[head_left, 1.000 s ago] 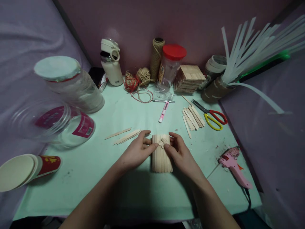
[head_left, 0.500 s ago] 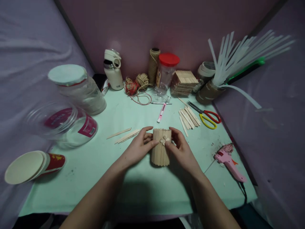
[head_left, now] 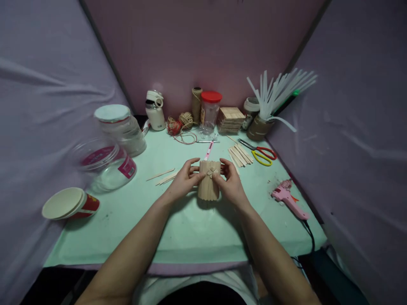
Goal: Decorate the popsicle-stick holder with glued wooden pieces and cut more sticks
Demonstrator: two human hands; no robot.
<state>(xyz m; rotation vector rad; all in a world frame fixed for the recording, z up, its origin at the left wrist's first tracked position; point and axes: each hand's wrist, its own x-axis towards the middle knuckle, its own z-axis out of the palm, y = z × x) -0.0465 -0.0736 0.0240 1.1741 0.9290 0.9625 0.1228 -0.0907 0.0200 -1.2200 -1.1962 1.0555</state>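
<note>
Mint-green surface (head_left: 190,228): left hand (head_left: 182,183) and right hand (head_left: 231,185) grasp an upright stick holder (head_left: 208,188), fingers (head_left: 203,176) pinching its small bow (head_left: 211,172); a glue gun (head_left: 288,198) lies well right of them.

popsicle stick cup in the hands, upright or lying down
Upright, or nearly: the popsicle stick cup stands on its base on the table, sticks running vertically, left hand and right hand gripping its sides.

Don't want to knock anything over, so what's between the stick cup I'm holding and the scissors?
In the head view, a loose row of wooden sticks lies flat between the stick cup and the scissors; nothing else shows there.
</note>
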